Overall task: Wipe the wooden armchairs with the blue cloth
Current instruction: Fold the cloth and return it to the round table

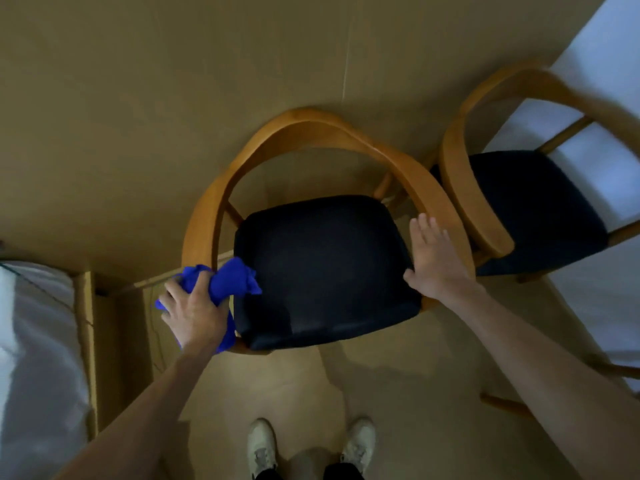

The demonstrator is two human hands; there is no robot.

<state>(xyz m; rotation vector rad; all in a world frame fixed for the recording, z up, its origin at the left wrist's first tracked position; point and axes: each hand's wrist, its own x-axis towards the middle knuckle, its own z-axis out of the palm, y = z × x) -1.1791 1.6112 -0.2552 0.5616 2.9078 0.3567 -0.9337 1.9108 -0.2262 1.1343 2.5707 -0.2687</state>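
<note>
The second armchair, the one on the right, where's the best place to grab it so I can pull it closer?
Probably the near end of the second armchair's curved wooden armrest, taken from above with fingers wrapped over it. That band is bare and points toward the person beside the right hand; the dark seat offers no edge to hook.

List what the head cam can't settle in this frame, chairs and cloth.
- Near armchair: end of its left armrest, head view, covered by the blue cloth and the left hand.
- Its right armrest end: under the right hand.
- Second armchair: right side cut off by the frame edge; top rail motion-blurred.
- Cloth: part hidden under the left hand's fingers.
- Dust or wiped areas on the wood: too dim to tell.
</note>
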